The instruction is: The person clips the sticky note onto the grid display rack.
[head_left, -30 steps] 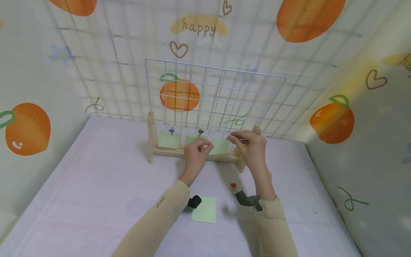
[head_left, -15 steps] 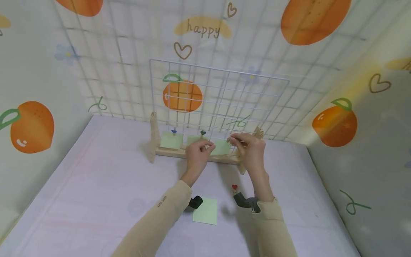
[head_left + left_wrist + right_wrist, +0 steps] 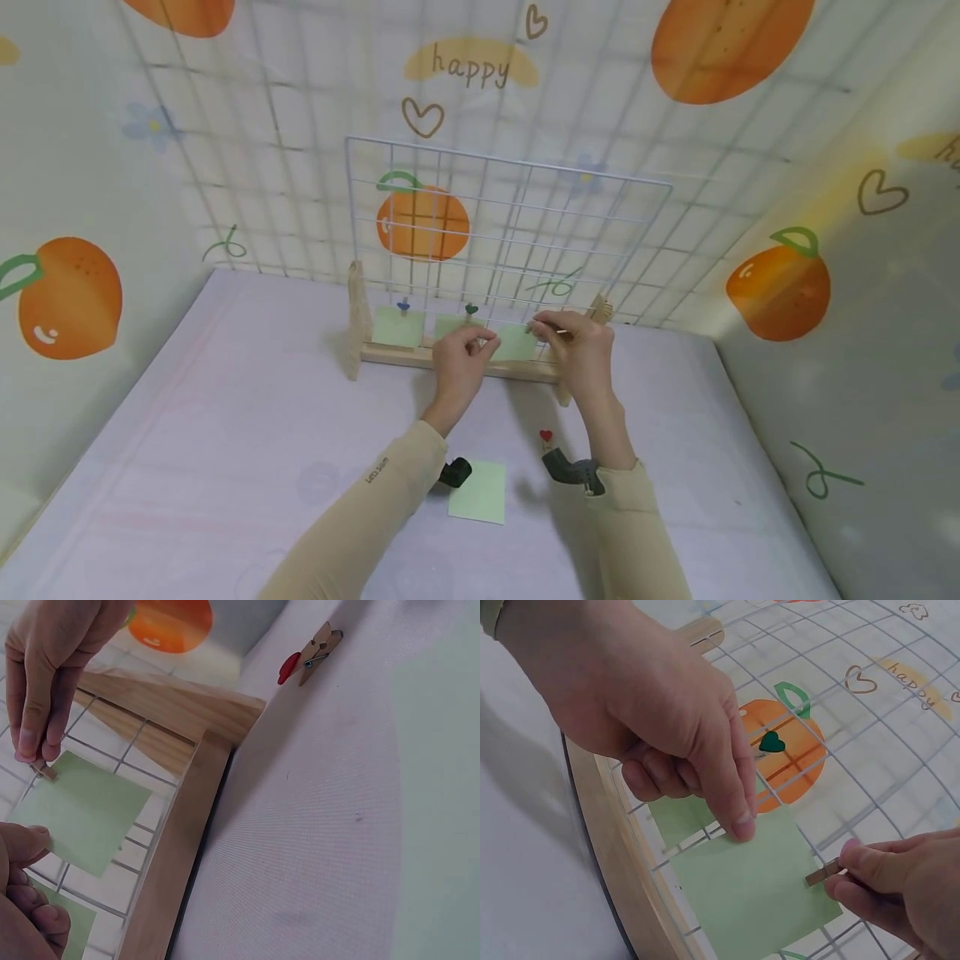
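A white wire grid (image 3: 510,204) stands in a wooden base (image 3: 397,356). Two green paper notes hang low on it, the left one (image 3: 399,327) under a blue-heart clothespin (image 3: 403,307), the middle one under a green-heart clothespin (image 3: 471,309). My left hand (image 3: 457,362) pinches the edge of a third green note (image 3: 750,877) between thumb and finger, flat against the wires. At that note's upper edge, my right hand (image 3: 588,350) pinches a small wooden clothespin (image 3: 823,872), its jaws over the paper; fingers hide the rest of it.
On the table (image 3: 225,467) lie a loose green note (image 3: 480,493), partly behind the left wrist camera (image 3: 455,472), and a red-heart clothespin (image 3: 311,656) near the right wrist camera (image 3: 570,468). A patterned backdrop (image 3: 300,83) rises behind the grid.
Both hands stay at the third note with almost no movement. The right hand has shifted very slightly left; the head view has swayed a little.
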`<state>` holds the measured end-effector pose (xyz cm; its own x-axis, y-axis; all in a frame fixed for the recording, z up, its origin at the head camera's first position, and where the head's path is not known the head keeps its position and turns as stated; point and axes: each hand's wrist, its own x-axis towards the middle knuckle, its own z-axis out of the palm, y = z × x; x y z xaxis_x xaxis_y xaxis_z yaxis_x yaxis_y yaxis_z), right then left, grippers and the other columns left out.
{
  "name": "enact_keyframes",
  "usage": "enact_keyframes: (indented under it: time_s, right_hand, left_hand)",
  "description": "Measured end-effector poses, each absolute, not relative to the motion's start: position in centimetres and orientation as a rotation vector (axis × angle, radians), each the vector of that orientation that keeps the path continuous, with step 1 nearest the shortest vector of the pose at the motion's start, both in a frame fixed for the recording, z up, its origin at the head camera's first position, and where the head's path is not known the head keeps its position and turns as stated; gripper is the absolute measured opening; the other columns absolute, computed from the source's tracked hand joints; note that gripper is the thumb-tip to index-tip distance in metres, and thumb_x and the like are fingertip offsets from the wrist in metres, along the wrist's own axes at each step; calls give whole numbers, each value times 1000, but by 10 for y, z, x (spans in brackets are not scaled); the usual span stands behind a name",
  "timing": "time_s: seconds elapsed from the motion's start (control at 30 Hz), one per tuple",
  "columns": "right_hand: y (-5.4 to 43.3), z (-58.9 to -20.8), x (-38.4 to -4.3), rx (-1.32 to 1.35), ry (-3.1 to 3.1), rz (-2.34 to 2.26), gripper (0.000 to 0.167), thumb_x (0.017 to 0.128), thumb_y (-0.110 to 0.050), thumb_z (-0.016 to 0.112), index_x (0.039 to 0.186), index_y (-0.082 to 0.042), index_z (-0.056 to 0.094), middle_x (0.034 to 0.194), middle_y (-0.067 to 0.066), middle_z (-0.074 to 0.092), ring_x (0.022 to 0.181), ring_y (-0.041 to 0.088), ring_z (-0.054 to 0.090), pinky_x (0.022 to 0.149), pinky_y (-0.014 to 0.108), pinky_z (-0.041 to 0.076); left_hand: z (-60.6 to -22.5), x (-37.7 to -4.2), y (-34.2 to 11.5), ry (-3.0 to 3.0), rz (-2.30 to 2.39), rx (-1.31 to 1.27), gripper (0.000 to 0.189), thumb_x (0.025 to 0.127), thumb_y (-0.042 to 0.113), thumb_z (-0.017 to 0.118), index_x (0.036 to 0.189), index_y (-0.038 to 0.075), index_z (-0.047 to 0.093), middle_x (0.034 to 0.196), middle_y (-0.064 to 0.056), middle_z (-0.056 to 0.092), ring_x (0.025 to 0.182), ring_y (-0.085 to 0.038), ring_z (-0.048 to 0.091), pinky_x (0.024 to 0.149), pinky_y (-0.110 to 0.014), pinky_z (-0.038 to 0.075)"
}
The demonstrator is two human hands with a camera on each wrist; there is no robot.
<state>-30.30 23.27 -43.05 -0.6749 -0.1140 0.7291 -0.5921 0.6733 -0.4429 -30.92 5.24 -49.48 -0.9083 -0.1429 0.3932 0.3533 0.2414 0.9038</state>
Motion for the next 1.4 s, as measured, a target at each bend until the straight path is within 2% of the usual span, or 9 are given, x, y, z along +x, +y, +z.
enact_keyframes:
  time_s: [0.23, 0.77, 1.0, 1.07, 1.13, 1.3, 1.4]
  right_hand:
    - [231, -427, -302, 506, -2233, 914, 9, 87, -3, 83, 95, 0, 82, 89, 14, 80, 74, 29, 79, 68, 40, 63]
    - [236, -429, -302, 520, -2256, 937, 17, 88, -6, 85, 104, 0, 81, 93, 14, 81, 81, 30, 79, 66, 38, 63]
    - [237, -433, -301, 499, -2256, 925, 19, 90, -12, 85, 105, -1, 82, 94, 12, 81, 79, 28, 79, 67, 39, 64]
    - [237, -433, -300, 483, -2243, 914, 19, 90, -14, 85, 105, -2, 82, 95, 12, 81, 79, 27, 79, 67, 38, 64]
    - [237, -432, -300, 470, -2224, 895, 17, 91, -15, 84, 103, -3, 82, 95, 11, 82, 79, 26, 79, 67, 33, 63]
    - [240, -429, -299, 462, -2156, 921, 14, 91, -15, 84, 99, -4, 83, 93, 11, 82, 75, 27, 79, 67, 10, 54]
    - [242, -426, -296, 452, -2115, 994, 14, 91, -17, 85, 97, -5, 84, 92, 10, 82, 74, 28, 78, 68, 6, 51]
  left_hand:
    - [-495, -310, 53, -2106, -1716, -201, 6, 91, 14, 84, 94, 9, 84, 58, 1, 53, 51, -6, 40, 53, -22, 34]
    - [-496, -310, 54, -2113, -1778, -166, 6, 93, 13, 82, 97, 8, 84, 65, -2, 61, 55, -8, 45, 52, -22, 36]
    - [-499, -307, 54, -2086, -1729, -131, 7, 95, 15, 80, 97, 10, 84, 74, -4, 72, 60, -8, 54, 54, -22, 43]
    - [-499, -306, 54, -2054, -1726, -125, 7, 96, 16, 79, 96, 10, 84, 72, -5, 71, 59, -8, 54, 53, -22, 44]
    - [-499, -305, 55, -2019, -1723, -123, 7, 96, 15, 78, 96, 10, 83, 68, -5, 68, 56, -8, 53, 53, -23, 44]
    - [-499, -305, 55, -1966, -1711, -117, 6, 95, 12, 78, 93, 9, 82, 61, -3, 62, 52, -8, 49, 54, -23, 41]
    - [-498, -304, 55, -1957, -1721, -114, 5, 95, 11, 78, 92, 9, 82, 61, -3, 61, 53, -7, 48, 55, -23, 40]
